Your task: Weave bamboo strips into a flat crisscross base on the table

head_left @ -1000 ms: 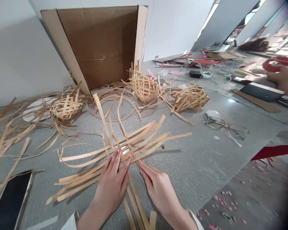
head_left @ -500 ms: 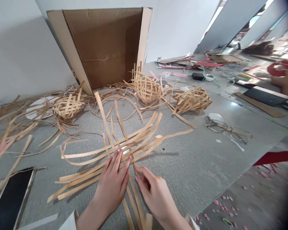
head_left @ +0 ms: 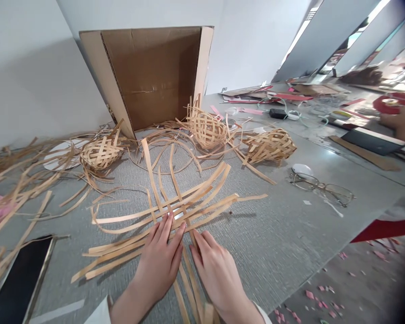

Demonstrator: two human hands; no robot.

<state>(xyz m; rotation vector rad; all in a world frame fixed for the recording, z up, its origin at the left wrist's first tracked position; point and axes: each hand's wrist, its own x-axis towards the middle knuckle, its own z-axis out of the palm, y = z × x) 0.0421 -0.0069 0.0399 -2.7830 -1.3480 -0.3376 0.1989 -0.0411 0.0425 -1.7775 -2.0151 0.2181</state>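
Note:
Flat bamboo strips [head_left: 209,203] cross each other in a loose open weave on the grey table in front of me. My left hand [head_left: 160,258] lies flat on the crossing, fingers stretched out and pressing it down. Just to its right, my right hand [head_left: 218,267] has thumb and forefinger closed at a lengthwise strip [head_left: 192,236] beside the lower edge of the weave. Part of that strip is hidden by the fingers. Several strip ends run toward me between my wrists, while others fan out left, right and away.
Woven bamboo balls [head_left: 207,128] and loose strips lie before an open cardboard box [head_left: 155,81]. A phone [head_left: 22,279] is at left; eyeglasses [head_left: 320,185] and a white round object [head_left: 302,169] are at right. Another person's hand [head_left: 400,118] holds a red roll far right.
My right hand's fingers have come closer together and straightened along the strip, near the weave. My left hand stays pressed on the crossing. The view has shifted slightly.

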